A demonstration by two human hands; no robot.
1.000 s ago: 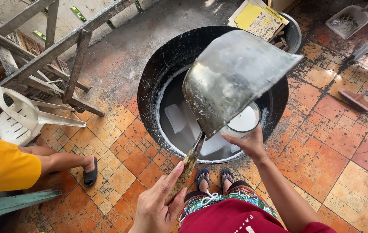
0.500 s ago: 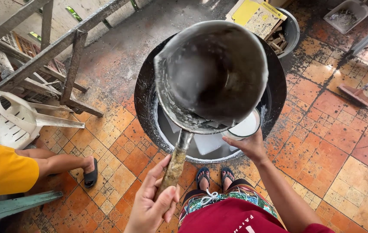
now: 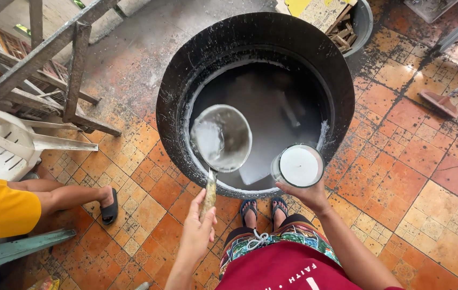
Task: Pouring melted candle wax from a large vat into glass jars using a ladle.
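My left hand (image 3: 197,228) grips the handle of a metal ladle (image 3: 222,137), whose round bowl sits low inside the big black vat (image 3: 172,91), holding a little white liquid. My right hand (image 3: 309,194) holds a clear glass jar (image 3: 297,165) filled with white liquid, upright at the vat's near rim. The vat contains grey-white liquid (image 3: 272,102) with pale slabs in it. My sandalled feet (image 3: 264,207) stand right at the vat's near edge.
A seated person's leg (image 3: 73,196) in a black sandal stretches in from the left, next to a white plastic chair (image 3: 8,145). A wooden frame (image 3: 51,59) lies at upper left. A bucket of scraps (image 3: 347,21) stands behind the vat; a brush (image 3: 441,102) lies right.
The ladle has dropped from high up near the camera down into the vat. My left hand followed it forward. The jar stays at the rim.
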